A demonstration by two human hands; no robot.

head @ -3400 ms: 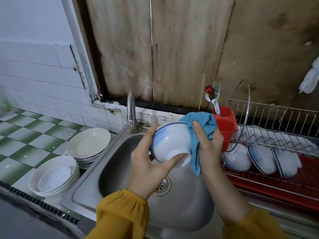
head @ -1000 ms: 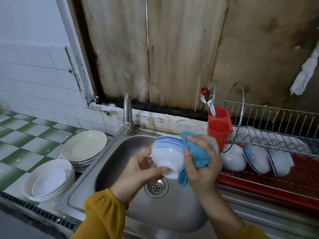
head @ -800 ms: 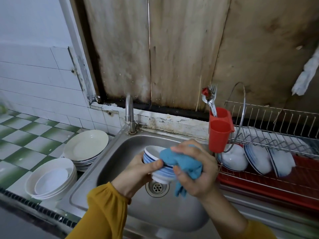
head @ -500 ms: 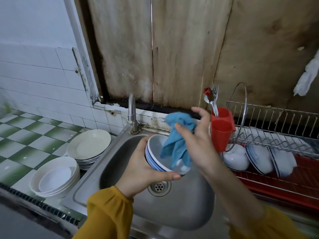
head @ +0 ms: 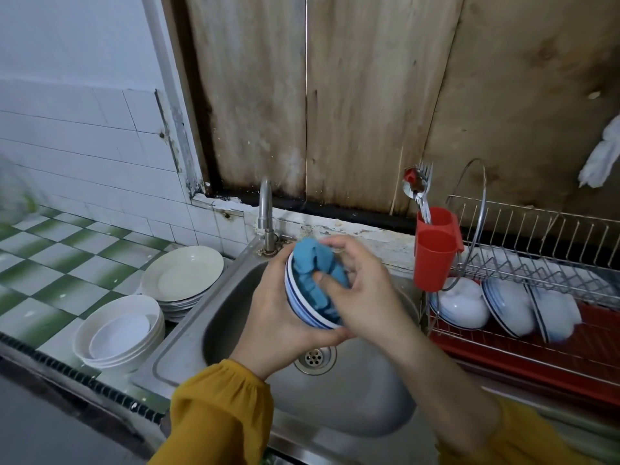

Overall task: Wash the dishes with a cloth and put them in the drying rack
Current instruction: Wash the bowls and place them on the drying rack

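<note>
**Bowl interior wipe, over sink**

Left grip [head: 276,318] wraps the bowl [head: 299,305] from beneath, mouth tilted rightward so the inside is reachable. Right grip [head: 364,297] pinches the blue cloth [head: 310,271], bunched inside the bowl. All held above the sink [head: 339,401], likely to catch drips. Drying rack [head: 536,263] just right holds three bowls; stacked dishes [head: 183,276], presumably unwashed, sit on the table at left
</note>
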